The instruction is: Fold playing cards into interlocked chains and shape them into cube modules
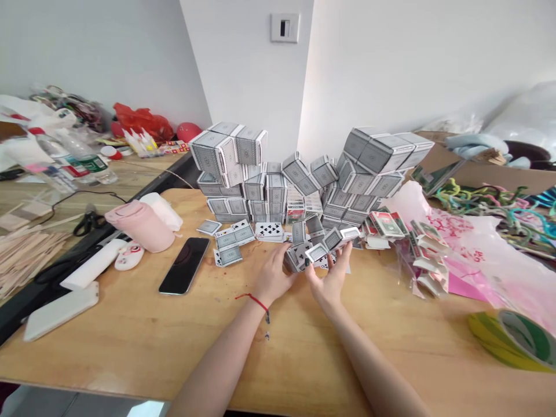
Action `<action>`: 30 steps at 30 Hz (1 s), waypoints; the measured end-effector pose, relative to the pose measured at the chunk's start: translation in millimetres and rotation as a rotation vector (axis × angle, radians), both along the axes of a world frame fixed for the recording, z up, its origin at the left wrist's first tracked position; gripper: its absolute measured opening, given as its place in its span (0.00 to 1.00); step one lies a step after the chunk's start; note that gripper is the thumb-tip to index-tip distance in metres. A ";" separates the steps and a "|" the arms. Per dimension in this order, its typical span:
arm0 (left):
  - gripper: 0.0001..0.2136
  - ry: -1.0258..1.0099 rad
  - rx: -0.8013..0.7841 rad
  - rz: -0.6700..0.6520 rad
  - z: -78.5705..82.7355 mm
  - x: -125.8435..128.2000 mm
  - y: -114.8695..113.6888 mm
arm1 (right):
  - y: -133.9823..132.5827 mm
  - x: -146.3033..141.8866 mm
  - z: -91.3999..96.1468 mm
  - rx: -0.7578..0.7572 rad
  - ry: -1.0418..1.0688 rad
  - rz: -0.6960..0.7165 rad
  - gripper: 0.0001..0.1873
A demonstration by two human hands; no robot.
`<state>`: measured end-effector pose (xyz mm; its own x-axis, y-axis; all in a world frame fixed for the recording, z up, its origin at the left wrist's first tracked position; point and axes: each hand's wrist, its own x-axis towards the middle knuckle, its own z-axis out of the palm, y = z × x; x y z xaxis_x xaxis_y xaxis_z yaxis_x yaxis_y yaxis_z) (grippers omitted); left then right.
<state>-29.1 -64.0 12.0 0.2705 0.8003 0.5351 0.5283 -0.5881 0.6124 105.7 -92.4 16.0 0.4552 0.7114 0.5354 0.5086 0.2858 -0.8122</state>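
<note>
My left hand (pixel 275 275) wears a red string bracelet (pixel 258 302) and grips the left side of some folded playing cards (pixel 296 255). On the other side, my right hand (pixel 330 284) pinches a bent playing card piece (pixel 333 238) between thumb and fingers. Parts of the cards between the hands are hidden by my fingers. Behind them rise blocks built of grey-backed cards: a left stack (pixel 228 153), a right stack (pixel 371 162) and tilted blocks (pixel 300 174) in the middle. Loose cards (pixel 234 234) and a face-up pile (pixel 269 230) lie in front of the stacks.
A black phone (pixel 185 265), a pink roll (pixel 141 225) and a white power bank (pixel 63 311) lie to the left. Right of the stacks are card boxes (pixel 386 225), crumpled plastic (pixel 464 231) and yellow-green tape (pixel 499 339). Bottles (pixel 89 156) stand farther left.
</note>
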 end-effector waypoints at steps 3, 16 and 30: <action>0.26 -0.027 -0.038 0.003 0.0 0.6 -0.3 | 1.5 1.3 -6.6 0.030 0.049 0.016 0.51; 0.26 -0.068 -0.101 0.016 0.7 0.3 1.4 | 0.8 -4.4 -6.1 0.022 0.079 0.000 0.50; 0.23 0.018 0.024 -0.041 2.2 -4.7 2.7 | 0.9 -2.6 -2.1 -0.020 0.052 0.042 0.50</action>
